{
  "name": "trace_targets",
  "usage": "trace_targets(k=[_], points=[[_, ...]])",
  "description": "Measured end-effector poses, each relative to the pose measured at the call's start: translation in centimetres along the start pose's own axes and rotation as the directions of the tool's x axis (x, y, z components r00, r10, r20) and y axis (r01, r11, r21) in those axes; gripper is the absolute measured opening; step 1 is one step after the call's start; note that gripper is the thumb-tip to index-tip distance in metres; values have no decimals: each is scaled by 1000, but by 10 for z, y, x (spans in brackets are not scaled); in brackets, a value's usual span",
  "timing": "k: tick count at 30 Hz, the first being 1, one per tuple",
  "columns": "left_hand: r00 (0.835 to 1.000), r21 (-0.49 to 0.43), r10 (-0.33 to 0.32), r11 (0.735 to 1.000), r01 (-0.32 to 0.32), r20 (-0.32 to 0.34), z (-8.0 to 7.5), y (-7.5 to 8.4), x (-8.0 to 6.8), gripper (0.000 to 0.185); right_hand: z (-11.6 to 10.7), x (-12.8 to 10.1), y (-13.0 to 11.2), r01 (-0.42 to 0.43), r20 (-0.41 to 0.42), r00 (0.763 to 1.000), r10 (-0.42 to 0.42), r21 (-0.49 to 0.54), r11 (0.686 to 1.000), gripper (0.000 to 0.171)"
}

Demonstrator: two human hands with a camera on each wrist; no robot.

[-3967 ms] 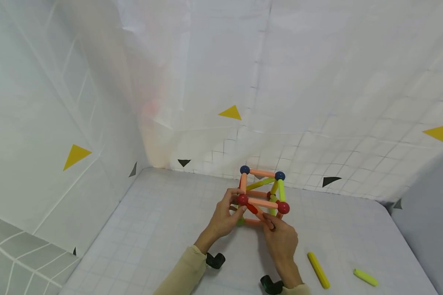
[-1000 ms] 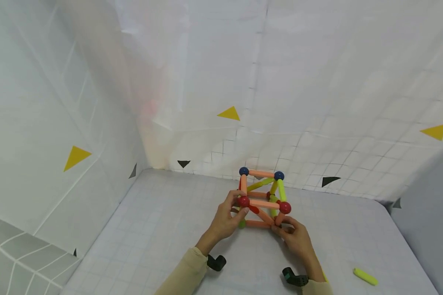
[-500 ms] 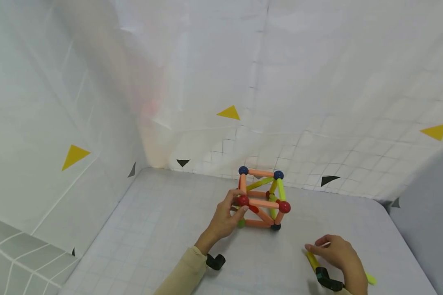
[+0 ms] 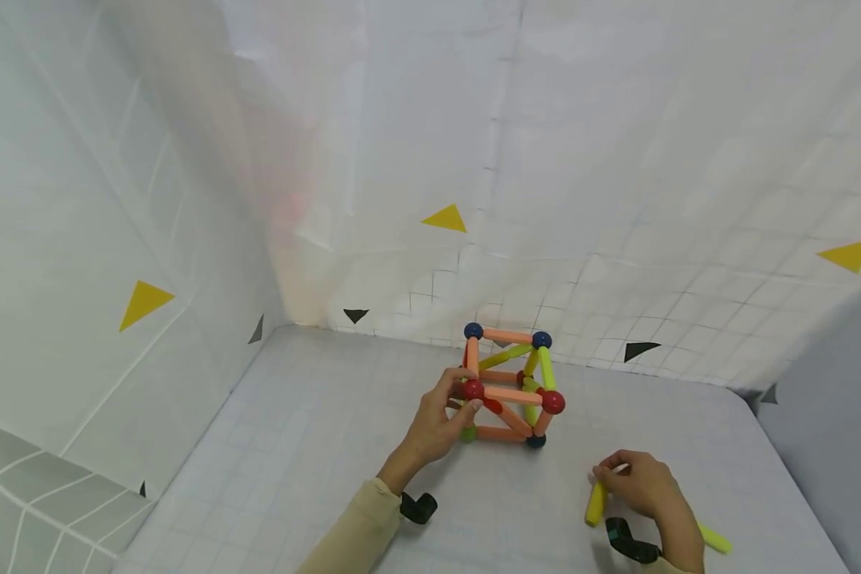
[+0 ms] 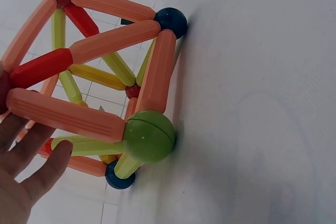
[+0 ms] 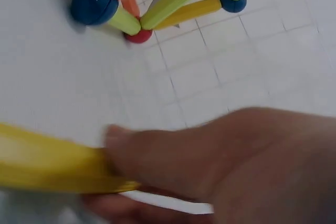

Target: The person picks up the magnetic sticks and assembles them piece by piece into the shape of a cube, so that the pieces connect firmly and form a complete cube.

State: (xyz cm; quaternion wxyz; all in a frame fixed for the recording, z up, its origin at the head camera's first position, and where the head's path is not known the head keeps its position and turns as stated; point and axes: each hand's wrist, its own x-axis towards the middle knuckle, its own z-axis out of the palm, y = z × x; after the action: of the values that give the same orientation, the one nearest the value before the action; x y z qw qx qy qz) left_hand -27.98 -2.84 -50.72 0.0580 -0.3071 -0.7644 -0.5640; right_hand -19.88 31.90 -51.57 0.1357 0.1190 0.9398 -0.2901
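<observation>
A cube-like frame of magnetic building sticks and balls stands on the table, with salmon sticks [image 4: 511,396], lime, yellow and red sticks. My left hand [image 4: 430,422] holds its near upper left corner, thumb and fingers around the red ball [image 4: 473,389]. In the left wrist view a green ball [image 5: 149,136] sits at a lower corner, touching the table. A dark blue ball [image 4: 536,440] forms the near lower right corner. Right of the frame, my right hand [image 4: 646,482] pinches one end of a yellow stick [image 4: 595,504] between thumb and fingers.
A lime stick [image 4: 715,538] lies on the white table [image 4: 316,446], partly hidden behind my right wrist. White gridded walls with yellow and black triangles enclose the table; the back wall [image 4: 581,279] rises close behind the frame.
My right hand has left the frame's lower right corner, where the dark blue ball now shows, moved right and picked up the yellow stick. The left hand has stayed on the red ball.
</observation>
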Motion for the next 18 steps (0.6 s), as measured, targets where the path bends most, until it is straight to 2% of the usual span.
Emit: trace_targets(k=[4,10,18], points=[[1000,16,26,1000,-26,-10,0,-2,1,40,-7,0,-6,39,-124,992,-33,48,998,48],[999,34,37,999,-36,-25,-1,-2,3,38,-19,-4,-22,130,-281,956,-84,148,980,58],[998,62,45,997,-43,-40,-8,3,2,38,-38,-4,-33,254,-432,891,-141,215,943,48]])
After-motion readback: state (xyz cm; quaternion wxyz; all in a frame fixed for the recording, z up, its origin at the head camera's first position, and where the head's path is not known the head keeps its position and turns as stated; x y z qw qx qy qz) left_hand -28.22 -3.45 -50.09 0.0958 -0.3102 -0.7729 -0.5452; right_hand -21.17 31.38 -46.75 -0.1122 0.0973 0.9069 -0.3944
